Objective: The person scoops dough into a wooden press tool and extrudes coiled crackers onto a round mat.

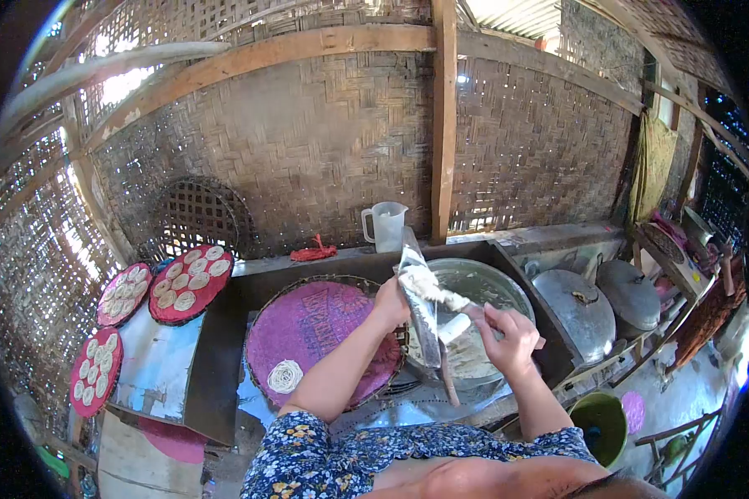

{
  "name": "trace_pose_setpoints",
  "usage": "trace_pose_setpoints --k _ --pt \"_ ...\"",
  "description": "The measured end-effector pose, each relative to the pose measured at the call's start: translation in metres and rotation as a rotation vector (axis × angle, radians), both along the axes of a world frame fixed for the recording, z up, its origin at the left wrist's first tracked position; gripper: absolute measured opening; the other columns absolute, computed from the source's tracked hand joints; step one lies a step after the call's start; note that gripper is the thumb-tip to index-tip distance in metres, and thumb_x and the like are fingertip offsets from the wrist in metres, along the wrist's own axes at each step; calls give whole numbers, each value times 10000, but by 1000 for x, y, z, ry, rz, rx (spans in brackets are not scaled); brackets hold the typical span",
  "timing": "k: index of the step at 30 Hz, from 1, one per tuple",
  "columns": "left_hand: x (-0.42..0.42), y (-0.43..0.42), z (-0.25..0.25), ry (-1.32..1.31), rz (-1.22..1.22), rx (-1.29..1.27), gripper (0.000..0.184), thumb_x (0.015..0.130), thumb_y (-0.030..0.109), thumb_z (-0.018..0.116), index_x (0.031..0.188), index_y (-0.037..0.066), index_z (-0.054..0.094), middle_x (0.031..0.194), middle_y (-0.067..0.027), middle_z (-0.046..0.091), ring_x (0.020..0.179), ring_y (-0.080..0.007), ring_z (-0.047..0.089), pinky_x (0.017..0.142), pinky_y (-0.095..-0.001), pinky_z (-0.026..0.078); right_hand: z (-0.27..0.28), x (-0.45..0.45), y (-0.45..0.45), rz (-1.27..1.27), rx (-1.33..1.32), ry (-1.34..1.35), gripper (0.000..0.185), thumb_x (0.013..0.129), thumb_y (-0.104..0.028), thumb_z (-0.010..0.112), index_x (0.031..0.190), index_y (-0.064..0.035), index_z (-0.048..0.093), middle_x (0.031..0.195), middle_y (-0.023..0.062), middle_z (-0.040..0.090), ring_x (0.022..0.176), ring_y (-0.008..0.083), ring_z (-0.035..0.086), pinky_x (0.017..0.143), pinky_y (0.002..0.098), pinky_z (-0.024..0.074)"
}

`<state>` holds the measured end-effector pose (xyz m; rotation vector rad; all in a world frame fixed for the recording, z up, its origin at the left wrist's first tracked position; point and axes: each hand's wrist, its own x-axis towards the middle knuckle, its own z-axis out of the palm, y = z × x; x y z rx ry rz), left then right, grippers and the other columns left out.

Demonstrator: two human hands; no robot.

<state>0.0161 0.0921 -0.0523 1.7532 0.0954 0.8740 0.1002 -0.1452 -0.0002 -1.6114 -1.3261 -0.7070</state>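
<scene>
My left hand (391, 303) is closed around a long, narrow press-like tool (424, 328), tilted upright over the wide metal basin (520, 295). White dough (420, 281) fills its upper part. My right hand (512, 334) grips a wooden spatula (474, 311), whose dough-smeared tip touches the dough on the tool. Below them, a white cylinder (454, 328) shows above the basin, which holds pale, wet dough or batter. Left of the basin lies a round tray covered in purple cloth (308, 320), with one coiled white strand piece (285, 376) near its front edge.
Red round trays (193, 309) with several pale coils stand at left. A plastic jug (387, 226) and a red plastic bag (314, 249) sit on the back ledge. Lidded metal pots (574, 312) stand at right, above a green bucket (599, 426). A wooden post (443, 125) rises behind.
</scene>
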Motion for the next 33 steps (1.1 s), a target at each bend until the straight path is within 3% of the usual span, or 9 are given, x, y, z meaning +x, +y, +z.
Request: trace_pose_setpoints --k 6,9,13,18,20,24,27,32,33 --pt "-8 13 -13 118 72 80 178 828 69 513 995 25 560 851 -117 612 767 -239 605 598 -424 527 -4 11 -4 130 -90 522 232 732 -171 722 882 -7 654 651 51 613 561 50 526 510 216 430" --pt "-20 -30 25 228 189 424 325 708 2 663 1017 10 562 927 -104 611 820 -191 593 705 -396 522 -6 24 18 -60 78 172 213 699 -154 725 860 -33 656 674 96 632 589 183 625 549 269 493" --pt "-1 -3 -15 38 -34 -253 237 787 110 582 1004 18 558 901 -90 613 802 -227 607 705 -383 516 -3 1 8 1 -9 0 163 698 -129 717 806 -31 643 656 75 626 554 185 617 498 279 484" --pt "-21 27 -22 188 177 -274 223 830 197 550 961 25 603 874 -48 622 814 -178 593 717 -314 478 -20 8 -17 361 -255 547 197 706 -155 724 825 -11 662 761 98 659 665 108 623 591 250 489" --pt "-51 0 39 -161 -71 -742 184 802 193 600 936 69 571 838 -27 584 742 -152 567 652 -282 479 -16 25 -25 202 -253 663 220 719 -190 711 873 -39 667 792 93 663 700 124 619 622 274 485" --pt "-97 41 17 -190 -103 -436 407 648 19 639 1037 40 521 915 -104 566 809 -280 599 676 -450 517 -10 35 -36 -352 -616 438 289 745 -308 664 915 -74 659 812 120 648 715 283 614 714 396 479" --pt "-109 28 40 -447 -320 -619 399 604 70 672 980 52 540 877 -70 535 808 -312 588 806 -488 460 -50 35 -18 -144 -395 92 349 734 -366 658 937 -81 659 941 140 628 904 292 582 798 379 449" --pt "-94 -4 60 -667 -607 -576 403 582 152 719 949 119 555 904 -36 463 867 -300 549 838 -479 439 -28 -65 26 1316 -483 1757 1101 626 -830 281 1357 -8 227 1296 193 408 1175 320 415 984 438 326" --pt "-94 -10 63 -652 -677 -532 393 579 164 729 931 132 557 921 -33 441 890 -301 542 848 -470 432 -6 -89 25 1460 -437 1932 1094 637 -834 256 1351 -5 221 1215 269 451 917 321 572 749 406 497"
